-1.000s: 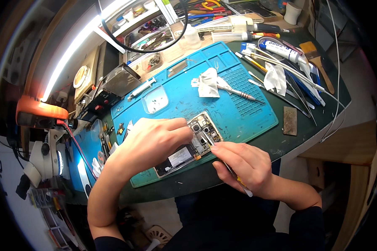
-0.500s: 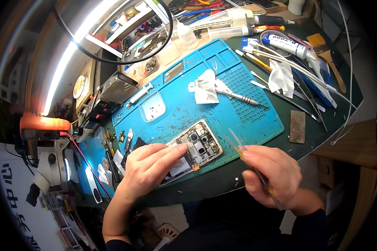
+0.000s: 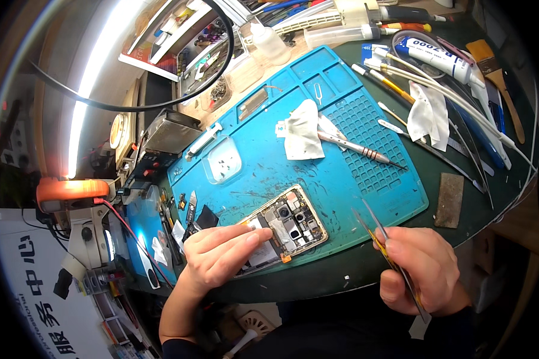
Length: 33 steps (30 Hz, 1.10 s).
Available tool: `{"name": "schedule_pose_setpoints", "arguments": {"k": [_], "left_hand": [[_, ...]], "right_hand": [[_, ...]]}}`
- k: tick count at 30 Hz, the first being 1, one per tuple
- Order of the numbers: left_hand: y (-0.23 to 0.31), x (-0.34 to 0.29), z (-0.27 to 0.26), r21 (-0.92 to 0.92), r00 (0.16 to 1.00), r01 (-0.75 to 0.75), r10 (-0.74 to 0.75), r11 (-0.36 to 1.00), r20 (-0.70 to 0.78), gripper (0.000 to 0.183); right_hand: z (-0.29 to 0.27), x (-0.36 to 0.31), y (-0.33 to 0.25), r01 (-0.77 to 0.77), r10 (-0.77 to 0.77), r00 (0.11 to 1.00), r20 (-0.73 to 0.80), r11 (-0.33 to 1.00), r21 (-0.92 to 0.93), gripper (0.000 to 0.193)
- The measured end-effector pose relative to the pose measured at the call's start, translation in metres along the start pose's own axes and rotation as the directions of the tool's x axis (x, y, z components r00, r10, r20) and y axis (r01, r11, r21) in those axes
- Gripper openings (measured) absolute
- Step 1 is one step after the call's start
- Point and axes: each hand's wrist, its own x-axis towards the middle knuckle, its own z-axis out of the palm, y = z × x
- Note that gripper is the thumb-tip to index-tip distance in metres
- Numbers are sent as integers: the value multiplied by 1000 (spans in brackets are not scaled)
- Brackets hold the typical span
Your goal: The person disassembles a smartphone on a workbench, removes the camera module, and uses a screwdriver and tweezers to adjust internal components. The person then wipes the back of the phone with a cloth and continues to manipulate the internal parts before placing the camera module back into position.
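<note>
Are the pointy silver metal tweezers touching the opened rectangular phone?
Apart: the head view shows bare, flat blue mat between the tweezers and the phone.

Opened phone [image 3: 297,226], its circuitry exposed, lying near the front edge of a blue mat [image 3: 266,161] on the bench [image 3: 317,282]. Left hand [image 3: 223,256]: over the phone's left end, contact unclear. Right hand [image 3: 424,266]: gripping tweezers [image 3: 408,287], tips parted, apart from the phone.

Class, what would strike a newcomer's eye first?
Probably the glaring white tube light at upper left, then the flat blue mat across the middle. On the mat's near side lies an opened rectangular phone, partly covered by the left hand; to its right, the right hand holds slim metal tweezers.
</note>
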Motion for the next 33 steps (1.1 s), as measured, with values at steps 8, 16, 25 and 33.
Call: {"name": "schedule_pose_setpoints", "arguments": {"k": [8,16,25,33], "left_hand": [[-2,-2,-1,-8,1000,-9,9,1000,18,53],[-2,-6,1,-16,1000,16,-16,1000,10,77],[11,6,-10,68,986,5,-16,998,164,40],[16,0,-12,72,978,63,-76,995,196,35]], "right_hand": [[3,0,3,2,0,999,-43,1000,32,23],[-6,3,5,35,-37,991,132,999,23,32],[-7,0,2,1,-3,989,145,1000,10,31],[-6,2,4,-7,0,991,135,999,53,30]]}}
